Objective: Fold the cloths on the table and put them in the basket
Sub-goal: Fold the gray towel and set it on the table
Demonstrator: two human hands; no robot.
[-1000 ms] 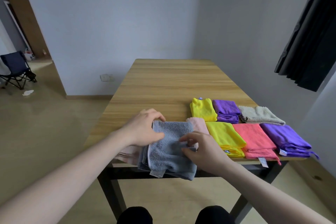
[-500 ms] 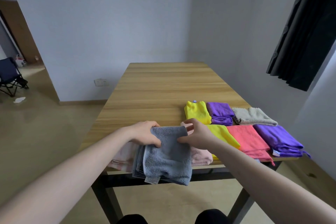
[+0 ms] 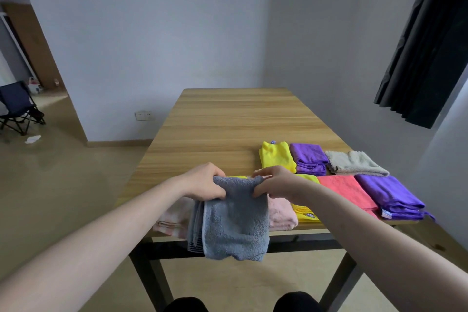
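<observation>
Both arms outstretched, left hand [image 3: 205, 181] and right hand [image 3: 274, 182] side by side, fingers curled, pinching

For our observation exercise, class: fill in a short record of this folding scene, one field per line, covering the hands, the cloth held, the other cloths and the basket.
Left hand: grips the grey cloth's top left corner
Right hand: pinches its top right corner
Grey cloth: folded, hanging over the table front edge
Under it: pink cloth
Folded at right: yellow, purple, beige, coral cloths
Basket: not in view
</observation>
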